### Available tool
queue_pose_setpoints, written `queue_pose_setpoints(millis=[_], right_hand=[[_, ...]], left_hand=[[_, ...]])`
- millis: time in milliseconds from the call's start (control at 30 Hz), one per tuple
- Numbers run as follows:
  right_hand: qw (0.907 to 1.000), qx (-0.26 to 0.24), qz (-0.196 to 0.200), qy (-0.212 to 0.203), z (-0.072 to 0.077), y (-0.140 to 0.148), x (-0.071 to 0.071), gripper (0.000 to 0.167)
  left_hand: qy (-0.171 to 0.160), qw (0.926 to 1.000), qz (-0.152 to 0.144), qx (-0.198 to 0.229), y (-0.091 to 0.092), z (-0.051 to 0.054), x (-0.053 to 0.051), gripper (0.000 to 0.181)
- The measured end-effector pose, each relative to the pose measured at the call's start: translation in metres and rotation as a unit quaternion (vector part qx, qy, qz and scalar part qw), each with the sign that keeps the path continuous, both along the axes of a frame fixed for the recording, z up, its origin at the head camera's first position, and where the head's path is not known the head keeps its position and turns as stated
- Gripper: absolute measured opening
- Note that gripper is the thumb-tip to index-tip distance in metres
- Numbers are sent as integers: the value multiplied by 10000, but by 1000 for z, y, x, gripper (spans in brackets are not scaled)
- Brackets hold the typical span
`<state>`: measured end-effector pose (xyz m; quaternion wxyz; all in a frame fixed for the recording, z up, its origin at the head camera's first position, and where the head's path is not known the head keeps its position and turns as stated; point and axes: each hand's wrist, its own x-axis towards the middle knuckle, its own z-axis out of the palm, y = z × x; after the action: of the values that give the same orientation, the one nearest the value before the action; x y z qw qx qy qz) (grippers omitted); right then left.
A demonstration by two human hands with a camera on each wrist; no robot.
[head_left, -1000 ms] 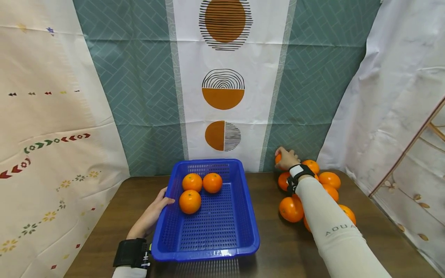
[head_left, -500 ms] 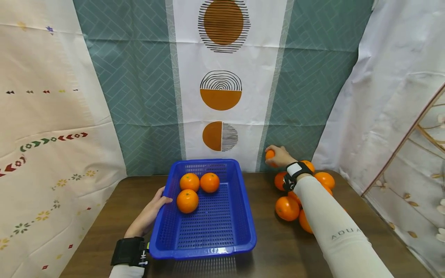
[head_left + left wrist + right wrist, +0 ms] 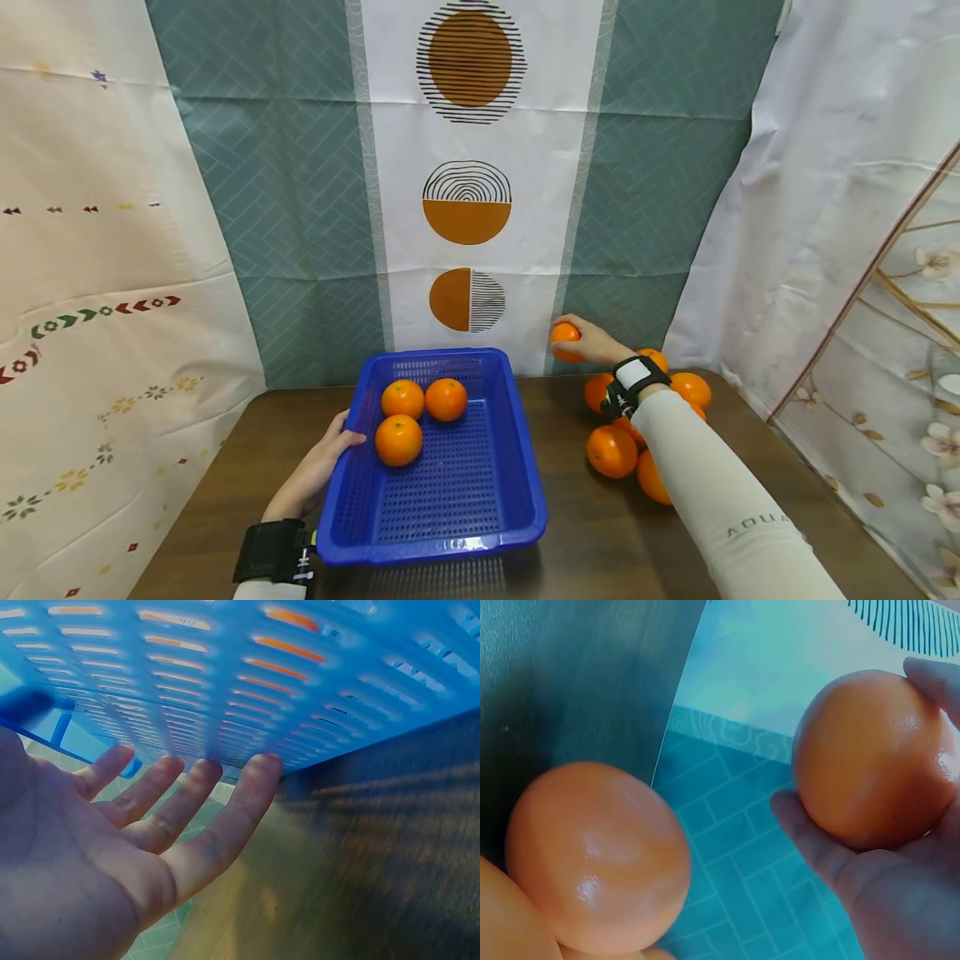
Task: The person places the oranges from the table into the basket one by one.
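My right hand [image 3: 592, 342] holds an orange [image 3: 874, 761] between thumb and fingers, raised above the back edge of the table. Below and right of that hand lies a pile of several oranges [image 3: 611, 451], partly hidden by the forearm. A blue plastic basket [image 3: 525, 467] with slotted walls stands in the middle, with three oranges [image 3: 398, 440] in its back left part. At the basket's left side, my left hand [image 3: 326, 458] holds the rim, its thumb over the top. In the left wrist view, the fingers [image 3: 217, 844] reach along the outside of the slotted wall.
The brown wooden table [image 3: 217, 492] ends at a patterned curtain [image 3: 300, 250] hanging close behind it. White floral cloth [image 3: 840, 275] borders the right side, and a cream printed cloth [image 3: 112, 350] the left. Bare tabletop separates basket and pile.
My right hand has lifted the orange away from the pile and carried it left toward the basket. The left hand keeps its place on the rim. The head view has shifted slightly.
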<state>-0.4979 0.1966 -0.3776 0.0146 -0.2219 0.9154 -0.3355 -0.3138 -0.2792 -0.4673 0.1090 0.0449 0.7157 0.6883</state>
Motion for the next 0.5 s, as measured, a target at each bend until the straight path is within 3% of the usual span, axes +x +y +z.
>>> queue_pose_setpoints(millis=[500], right_hand=[[9935, -1036, 139, -455, 7, -9, 18, 54]], left_hand=[[-11, 10000, -88, 2, -1, 1, 1, 67]])
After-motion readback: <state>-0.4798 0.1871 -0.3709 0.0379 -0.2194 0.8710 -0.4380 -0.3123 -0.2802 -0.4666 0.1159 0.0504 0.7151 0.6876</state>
